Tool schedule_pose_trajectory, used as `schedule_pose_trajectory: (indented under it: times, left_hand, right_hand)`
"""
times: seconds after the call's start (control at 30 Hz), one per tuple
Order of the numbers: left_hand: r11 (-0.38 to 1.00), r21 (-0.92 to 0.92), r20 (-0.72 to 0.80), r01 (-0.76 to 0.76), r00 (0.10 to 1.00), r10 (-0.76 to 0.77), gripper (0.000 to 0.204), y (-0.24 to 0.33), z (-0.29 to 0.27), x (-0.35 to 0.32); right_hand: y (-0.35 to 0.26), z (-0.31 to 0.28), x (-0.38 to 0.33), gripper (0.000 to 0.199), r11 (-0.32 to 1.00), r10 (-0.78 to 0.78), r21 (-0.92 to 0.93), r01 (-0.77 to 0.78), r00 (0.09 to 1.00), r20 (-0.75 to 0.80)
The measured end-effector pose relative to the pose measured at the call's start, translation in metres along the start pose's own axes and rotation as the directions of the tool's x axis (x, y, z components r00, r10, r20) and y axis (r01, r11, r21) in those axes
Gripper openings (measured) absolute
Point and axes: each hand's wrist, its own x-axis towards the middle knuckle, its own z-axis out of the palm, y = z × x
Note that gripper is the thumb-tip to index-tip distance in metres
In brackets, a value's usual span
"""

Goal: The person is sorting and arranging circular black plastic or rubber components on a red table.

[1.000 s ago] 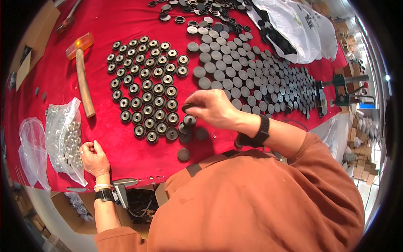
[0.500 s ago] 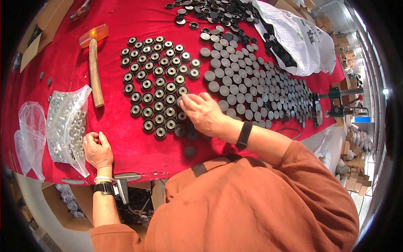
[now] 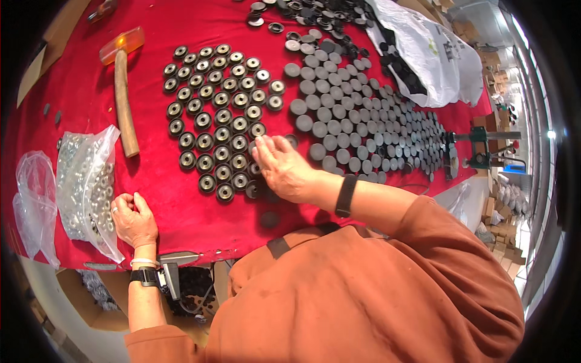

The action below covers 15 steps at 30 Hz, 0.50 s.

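Right hand (image 3: 284,172), head view: fingers bent down at the right edge of the metal-centred wheels (image 3: 223,134), grip hidden, can't tell — wheels sit close-packed on red cloth (image 3: 157,181), so a dragging knuckle could shove neighbours askew; left hand (image 3: 134,222) half-curled beside clear parts bag (image 3: 91,181), hold unclear — a wrist bump could spill it if unsealed
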Motion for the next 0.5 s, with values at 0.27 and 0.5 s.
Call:
schedule_pose_trajectory:
  times: [0.27, 0.5]
  left_hand:
    - [0.999, 0.033, 0.016, -0.029, 0.999, 0.029, 0.017, -0.008, 0.000, 0.000]
    - [0.999, 0.017, 0.007, -0.028, 1.000, 0.028, 0.016, -0.004, -0.002, 0.000]
  right_hand:
    - [0.044, -0.033, -0.006, 0.026, 0.860, 0.412, 0.308, -0.407, 0.910, 0.052]
    - [0.050, -0.013, -0.017, 0.023, 0.794, 0.469, 0.399, -0.459, 0.880, 0.077]
